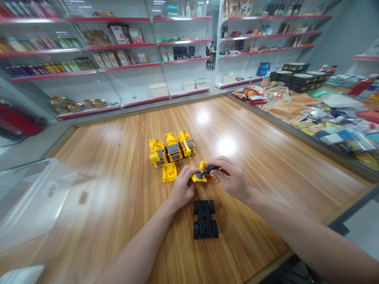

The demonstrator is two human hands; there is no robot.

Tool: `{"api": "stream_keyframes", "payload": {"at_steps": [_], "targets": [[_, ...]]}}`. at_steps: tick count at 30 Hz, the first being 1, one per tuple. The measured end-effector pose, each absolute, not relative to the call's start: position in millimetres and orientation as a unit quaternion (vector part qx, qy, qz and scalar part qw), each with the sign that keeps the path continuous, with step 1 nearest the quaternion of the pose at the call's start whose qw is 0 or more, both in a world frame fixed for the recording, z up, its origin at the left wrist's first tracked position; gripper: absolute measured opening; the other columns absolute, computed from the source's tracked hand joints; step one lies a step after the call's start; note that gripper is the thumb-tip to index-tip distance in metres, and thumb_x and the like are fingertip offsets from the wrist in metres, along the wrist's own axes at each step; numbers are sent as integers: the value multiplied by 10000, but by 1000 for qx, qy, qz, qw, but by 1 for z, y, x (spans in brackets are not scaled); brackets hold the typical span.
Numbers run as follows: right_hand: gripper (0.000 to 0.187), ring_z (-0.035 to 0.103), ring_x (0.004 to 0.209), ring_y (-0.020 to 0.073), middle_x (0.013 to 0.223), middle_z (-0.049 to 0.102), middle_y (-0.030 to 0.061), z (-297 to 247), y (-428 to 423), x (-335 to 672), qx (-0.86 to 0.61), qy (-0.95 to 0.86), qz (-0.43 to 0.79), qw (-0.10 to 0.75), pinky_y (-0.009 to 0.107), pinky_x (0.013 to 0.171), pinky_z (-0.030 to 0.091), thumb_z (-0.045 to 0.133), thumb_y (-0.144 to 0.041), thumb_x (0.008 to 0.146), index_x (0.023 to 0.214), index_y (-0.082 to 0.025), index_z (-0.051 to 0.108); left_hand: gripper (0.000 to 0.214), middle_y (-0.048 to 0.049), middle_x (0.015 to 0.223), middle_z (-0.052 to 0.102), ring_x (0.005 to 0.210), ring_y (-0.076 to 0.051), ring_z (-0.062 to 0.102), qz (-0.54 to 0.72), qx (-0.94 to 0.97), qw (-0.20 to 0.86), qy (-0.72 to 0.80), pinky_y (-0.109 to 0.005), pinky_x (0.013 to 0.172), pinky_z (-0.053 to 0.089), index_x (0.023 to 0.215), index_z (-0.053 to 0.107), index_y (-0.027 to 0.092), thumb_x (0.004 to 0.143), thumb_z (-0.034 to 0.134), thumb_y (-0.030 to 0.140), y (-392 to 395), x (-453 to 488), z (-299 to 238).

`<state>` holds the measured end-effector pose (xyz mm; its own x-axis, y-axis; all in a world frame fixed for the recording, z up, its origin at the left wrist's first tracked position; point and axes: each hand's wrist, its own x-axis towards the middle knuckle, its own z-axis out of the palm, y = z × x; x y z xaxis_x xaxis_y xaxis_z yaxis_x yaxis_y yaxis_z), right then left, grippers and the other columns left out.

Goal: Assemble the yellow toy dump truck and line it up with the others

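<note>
My left hand (183, 188) is closed on a yellow toy truck body (200, 173) held just above the wooden table (266, 165). My right hand (229, 177) pinches a dark grey piece (209, 170) that sits against that body. A loose yellow cab part (169, 172) lies just left of my left hand. Beyond it three yellow toy construction trucks (172, 148) stand side by side. A black wheeled chassis (205, 218) rests on the table between my forearms, close to me.
A clear plastic bin (29, 193) sits at the table's left edge. Packaged goods (314, 106) cover the adjoining table on the right. Store shelves (118, 59) with products line the back wall.
</note>
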<state>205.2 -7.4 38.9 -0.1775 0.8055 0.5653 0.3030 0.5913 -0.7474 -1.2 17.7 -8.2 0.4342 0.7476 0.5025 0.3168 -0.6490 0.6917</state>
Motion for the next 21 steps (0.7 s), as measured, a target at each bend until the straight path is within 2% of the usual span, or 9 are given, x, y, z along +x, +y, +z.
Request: {"api": "stream_keyframes", "payload": {"at_steps": [2,6,8,12,21], "targets": [[208,607,775,149,949,632,56,40,-6,206,-387,-731,225,515,275,649,529,585,-214,899,1094,-219,658,442,-70,991,538,941,-202,534,418,806,264,325,-342,816,464,1141,562,204,765,462,-6,17,-1,-9],[183,614,787,156,918,632,53,42,-7,206,-406,-723,220,514,273,643,531,625,-246,877,1054,-215,659,452,-70,987,534,935,-207,531,420,804,270,323,-349,811,465,1140,564,215,758,460,-3,17,-2,-9],[204,628,844,171,996,645,71,42,-9,206,-407,-721,225,513,282,661,545,610,-229,881,1080,-218,653,432,-71,989,539,936,-210,532,420,804,271,323,-356,819,464,1140,559,212,766,475,14,17,-2,-7],[363,628,1000,212,1206,624,101,40,-13,205,-371,-745,252,494,318,714,573,530,-161,899,1248,-239,591,366,-78,994,555,945,-221,537,425,799,271,329,-371,835,460,1128,554,207,801,481,59,17,-3,-5],[285,653,963,190,1085,667,75,34,-8,205,-380,-729,265,504,313,767,581,533,-142,900,1162,-222,613,408,-73,997,554,946,-218,543,431,795,270,331,-359,825,458,1102,561,203,749,483,13,17,-3,-4]]}}
